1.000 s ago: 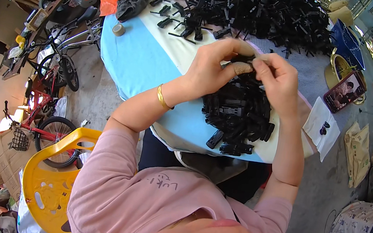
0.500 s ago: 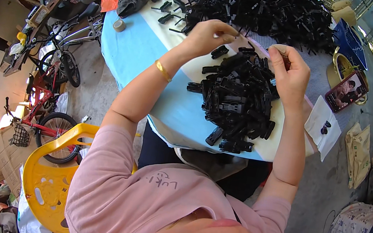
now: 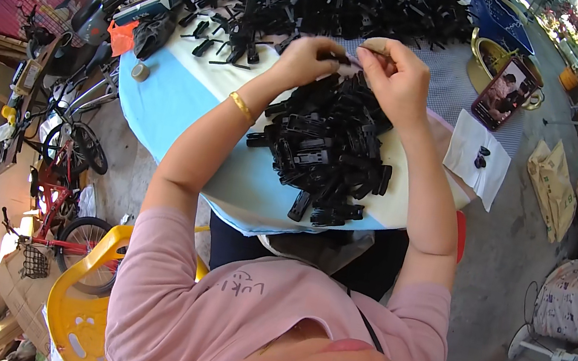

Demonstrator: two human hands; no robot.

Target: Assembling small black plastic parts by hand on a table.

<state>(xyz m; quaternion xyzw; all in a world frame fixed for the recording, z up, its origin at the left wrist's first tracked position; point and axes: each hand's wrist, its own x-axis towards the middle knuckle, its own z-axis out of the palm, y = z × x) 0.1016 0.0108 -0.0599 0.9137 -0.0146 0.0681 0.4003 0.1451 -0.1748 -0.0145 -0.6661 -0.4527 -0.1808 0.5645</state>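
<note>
the left hand [image 3: 310, 63] had its fingers curled round a black part [image 3: 335, 57], half hidden by them. the right hand [image 3: 396, 78] faced it across a narrow gap, thumb and forefinger pinched; whether anything sat between those tips could not be told.

both hands were above the far side of the near heap [image 3: 317, 147], left at eleven, right at one, taking that heap as the dial's middle and twelve as away from the person. the near heap, all black parts, lay on the cloth [image 3: 171, 106]. at twelve spread the larger far heap [image 3: 334, 1]. the tape [image 3: 140, 72] sat between nine and ten, the phone [image 3: 503, 98] and pot [image 3: 481, 76] at two, the paper [image 3: 465, 146] at three. beyond the table, the chair [image 3: 78, 321] stood between seven and eight.
</note>
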